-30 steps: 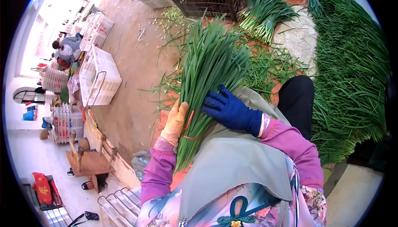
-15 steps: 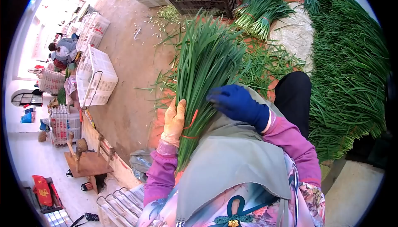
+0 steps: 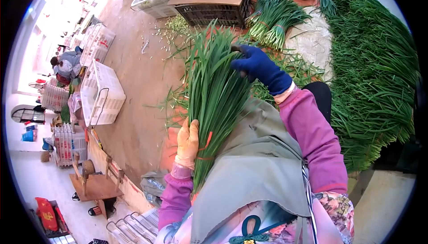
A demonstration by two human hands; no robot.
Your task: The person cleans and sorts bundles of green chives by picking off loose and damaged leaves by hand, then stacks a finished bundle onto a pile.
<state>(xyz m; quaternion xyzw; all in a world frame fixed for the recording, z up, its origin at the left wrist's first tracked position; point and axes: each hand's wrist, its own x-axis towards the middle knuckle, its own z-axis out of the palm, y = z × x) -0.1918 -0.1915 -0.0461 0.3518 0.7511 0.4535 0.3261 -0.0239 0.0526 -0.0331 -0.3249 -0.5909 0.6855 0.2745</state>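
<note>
A large bundle of garlic chives (image 3: 216,81) lies upright across my lap, leaf tips pointing away from me. A red tie (image 3: 208,141) circles its lower part. My left hand (image 3: 187,139), in a pale yellow glove, grips the bundle's left side, with the thumb laid over the leaves; its other fingers are partly hidden. Wearing a dark blue glove, my right hand (image 3: 258,67) is at the upper right edge of the leaves, thumb and forefinger apart. Whether it touches the leaves is hard to make out.
Loose chives form a long heap (image 3: 374,83) at right. Tied bunches (image 3: 274,21) lie ahead, beside a cardboard-topped black crate (image 3: 214,12). A white basket (image 3: 104,94) stands left on the floor. Farther back, another person (image 3: 69,63) bends near stacked crates. A wooden stool (image 3: 96,185) is at lower left.
My right hand has moved up along the bundle towards the leaf tips, and its fingers have spread. My left hand keeps its grip, slightly lower in view.
</note>
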